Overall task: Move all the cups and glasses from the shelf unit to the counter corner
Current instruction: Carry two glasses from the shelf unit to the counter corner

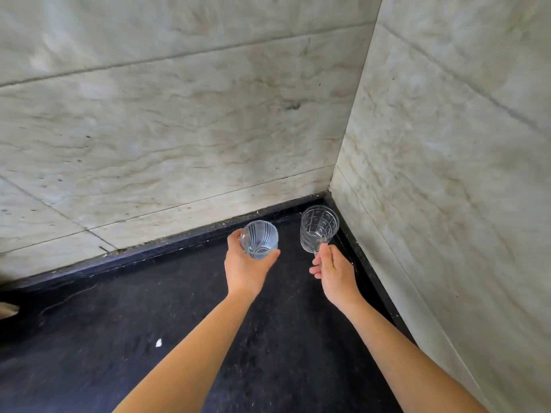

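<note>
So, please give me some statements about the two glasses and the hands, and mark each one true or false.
1. The left hand holds a glass with curved lines. True.
2. The right hand holds a ceramic mug. False: it holds a clear cut-pattern glass near its base.
3. The counter is white. False: it is black.
4. The cut-pattern glass is nearer the wall corner. True.

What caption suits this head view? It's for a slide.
Left hand and right hand each carry a glass toward the black counter corner.
</note>
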Motion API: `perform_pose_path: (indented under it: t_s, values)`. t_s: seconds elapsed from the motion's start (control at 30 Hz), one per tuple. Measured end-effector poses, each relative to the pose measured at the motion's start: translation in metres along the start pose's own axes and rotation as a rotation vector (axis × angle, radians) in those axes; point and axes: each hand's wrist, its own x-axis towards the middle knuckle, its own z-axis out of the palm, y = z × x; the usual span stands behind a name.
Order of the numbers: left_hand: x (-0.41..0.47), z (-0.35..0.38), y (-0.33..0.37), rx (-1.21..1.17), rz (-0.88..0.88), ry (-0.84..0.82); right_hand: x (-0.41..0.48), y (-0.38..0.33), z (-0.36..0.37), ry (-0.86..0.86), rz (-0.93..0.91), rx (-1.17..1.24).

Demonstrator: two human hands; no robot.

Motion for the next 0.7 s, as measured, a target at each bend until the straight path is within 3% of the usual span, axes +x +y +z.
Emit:
perform_pose_path:
  t_s: [0.7]
  values:
    - [0.069,0.097,-0.007,-0.036,0.004,0.059,0.077,0.032,0.009,-0.008,0.034,0.050]
